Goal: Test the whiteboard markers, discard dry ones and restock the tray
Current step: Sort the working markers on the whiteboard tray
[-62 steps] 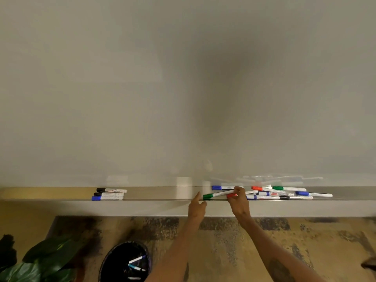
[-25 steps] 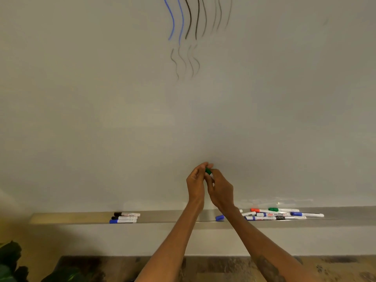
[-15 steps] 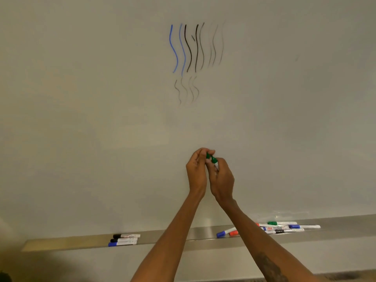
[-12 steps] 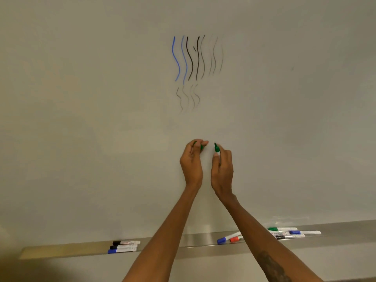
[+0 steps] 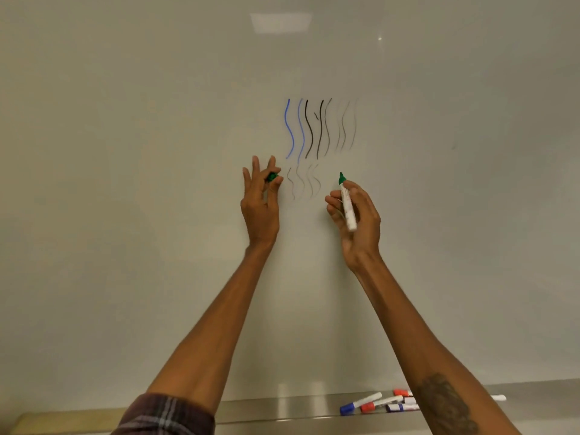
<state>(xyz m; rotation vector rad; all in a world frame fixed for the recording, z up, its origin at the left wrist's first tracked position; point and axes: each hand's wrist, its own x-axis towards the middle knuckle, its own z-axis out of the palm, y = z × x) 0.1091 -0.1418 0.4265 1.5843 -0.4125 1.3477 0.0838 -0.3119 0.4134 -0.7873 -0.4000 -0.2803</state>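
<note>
One view, from the head, shows the right hand (image 5: 354,218) grasping the uncapped green marker (image 5: 346,202), long axis nearly upright, tip up and just beside the whiteboard (image 5: 125,183), right of the test strokes (image 5: 317,130). The left hand (image 5: 260,202) pinches the green cap (image 5: 272,176) further left. Bare board lies around the tip; other markers (image 5: 373,405) lie in the tray (image 5: 282,409), perhaps untested.

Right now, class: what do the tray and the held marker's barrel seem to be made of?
Tray: probably brushed metal, grey with a dull sheen and soft reflections. Green marker in the right hand: likely smooth white plastic barrel, matte to slightly glossy; the blur leaves this open.
</note>
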